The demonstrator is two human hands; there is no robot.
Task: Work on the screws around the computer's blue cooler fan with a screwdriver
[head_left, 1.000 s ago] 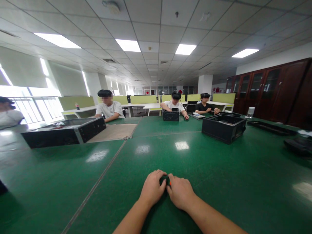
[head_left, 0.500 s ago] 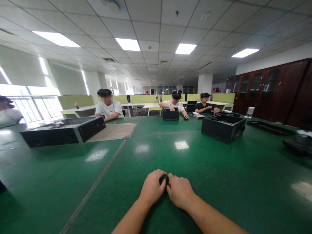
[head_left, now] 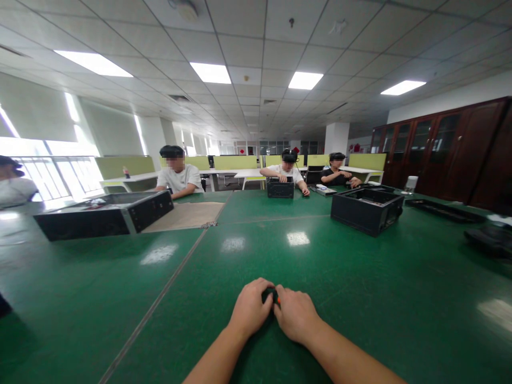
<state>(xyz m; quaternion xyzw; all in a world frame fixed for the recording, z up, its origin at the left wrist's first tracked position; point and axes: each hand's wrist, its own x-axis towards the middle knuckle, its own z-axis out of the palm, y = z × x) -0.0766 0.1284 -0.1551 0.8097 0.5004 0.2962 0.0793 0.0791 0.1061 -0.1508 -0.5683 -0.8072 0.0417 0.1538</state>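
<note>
Up came the black-shirted person's raised hand (head_left: pixel 346 175), beyond the grip and to its right, and the middle person's hand (head_left: pixel 283 178) shifted at the small case (head_left: pixel 280 189), while both near hands held their place!

Now from the left: a white-sleeved person (head_left: pixel 16 192) sat at the far edge, and then came the left case (head_left: pixel 96 218), open-topped, ahead and left of the grip. A second person (head_left: pixel 180 178) leaned in behind it, near the brown sheet (head_left: pixel 186 216).

Centre now, and there was the left hand (head_left: pixel 252 308), curled low on the green table (head_left: pixel 224 266), its fingertips meeting the right's; whether it pinched anything, I couldn't tell. Between the hands sat the orange bit (head_left: pixel 279 300), mostly hidden, and the right hand (head_left: pixel 298 314) had it pinched between thumb and fingers! The small case stood straight beyond them.

On to the right: the right case (head_left: pixel 360 213), open-topped, and past it the black tray (head_left: pixel 444 210), lying flat.
</note>
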